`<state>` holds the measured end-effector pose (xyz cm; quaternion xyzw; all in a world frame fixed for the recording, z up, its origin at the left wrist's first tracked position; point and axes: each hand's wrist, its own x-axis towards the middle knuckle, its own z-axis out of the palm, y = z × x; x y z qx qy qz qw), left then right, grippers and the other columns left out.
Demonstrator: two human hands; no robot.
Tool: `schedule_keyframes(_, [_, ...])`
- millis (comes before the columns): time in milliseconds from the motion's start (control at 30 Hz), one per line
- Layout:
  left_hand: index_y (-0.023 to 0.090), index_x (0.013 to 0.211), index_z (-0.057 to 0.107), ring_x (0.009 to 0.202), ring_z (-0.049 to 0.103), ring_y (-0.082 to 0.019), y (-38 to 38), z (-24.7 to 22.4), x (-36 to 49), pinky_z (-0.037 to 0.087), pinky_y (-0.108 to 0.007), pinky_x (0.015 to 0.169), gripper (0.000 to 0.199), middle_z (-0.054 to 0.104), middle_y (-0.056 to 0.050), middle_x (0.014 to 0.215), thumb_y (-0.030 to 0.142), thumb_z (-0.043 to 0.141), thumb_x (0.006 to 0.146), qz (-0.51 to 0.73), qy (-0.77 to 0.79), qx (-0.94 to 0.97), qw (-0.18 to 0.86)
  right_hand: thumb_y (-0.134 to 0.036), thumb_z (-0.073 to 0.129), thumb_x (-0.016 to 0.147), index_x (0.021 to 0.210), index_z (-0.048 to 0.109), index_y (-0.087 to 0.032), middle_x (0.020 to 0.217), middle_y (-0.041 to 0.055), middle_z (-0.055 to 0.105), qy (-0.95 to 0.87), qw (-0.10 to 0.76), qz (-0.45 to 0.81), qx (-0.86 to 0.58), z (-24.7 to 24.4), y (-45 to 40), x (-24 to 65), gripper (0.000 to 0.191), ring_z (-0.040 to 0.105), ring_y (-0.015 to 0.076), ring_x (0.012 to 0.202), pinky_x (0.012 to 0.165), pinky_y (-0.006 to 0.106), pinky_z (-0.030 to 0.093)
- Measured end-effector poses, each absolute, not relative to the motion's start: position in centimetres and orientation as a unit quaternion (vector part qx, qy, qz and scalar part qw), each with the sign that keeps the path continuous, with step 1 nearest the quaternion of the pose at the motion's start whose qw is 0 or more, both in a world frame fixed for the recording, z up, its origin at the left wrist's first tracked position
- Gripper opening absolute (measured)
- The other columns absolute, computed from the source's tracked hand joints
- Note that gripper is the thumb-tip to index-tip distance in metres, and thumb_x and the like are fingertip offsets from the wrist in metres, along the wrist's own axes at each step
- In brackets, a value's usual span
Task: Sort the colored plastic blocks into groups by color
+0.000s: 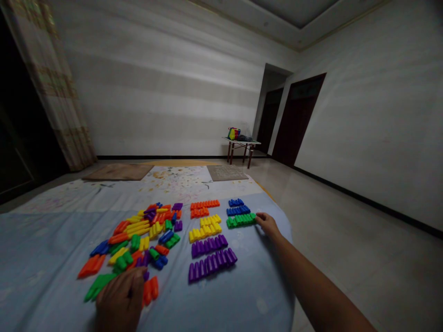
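My right hand (268, 223) is closed in a pinch at the right end of a row of green bullet-shaped plastic blocks (241, 221). Two blue rows (238, 210) lie just beyond it. My left hand (121, 295) rests palm down with curled fingers at the near edge of a mixed block pile. Whatever is under its fingers is hidden. Green blocks (99, 286) stick out at its left, and orange blocks (150, 290) lie at its right. Between the hands are purple rows (212, 265), yellow rows (205, 230) and orange rows (205, 205).
A pale blue, flowered cloth (256, 302) covers the surface under the blocks. Brown mats (117, 172) lie at its far side. Farther back, a small table (242, 141) bears a colourful bag (234, 133). Tiled floor (332, 221) runs along the right.
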<state>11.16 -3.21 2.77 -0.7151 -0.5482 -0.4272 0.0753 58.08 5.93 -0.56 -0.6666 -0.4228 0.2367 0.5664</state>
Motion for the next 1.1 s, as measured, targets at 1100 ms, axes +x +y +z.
schedule_keyframes(1100, [0.018, 0.08, 0.065, 0.081, 0.061, -0.02, -3.3, 2.8, 11.1, 0.044, -0.034, 0.077, 0.035, 0.07, -0.006, 0.081, 0.037, 0.036, 0.085, -0.44, -0.547, -0.709, 0.07, -0.034, 0.069, 0.052, 0.074, 0.065, -0.017, 0.072, 0.005, 0.069, -0.398, 0.601, 0.226, -0.655, -1.0, 6.0, 57.9, 0.028, 0.064, 0.0197, 0.071, 0.068, 0.031, 0.05])
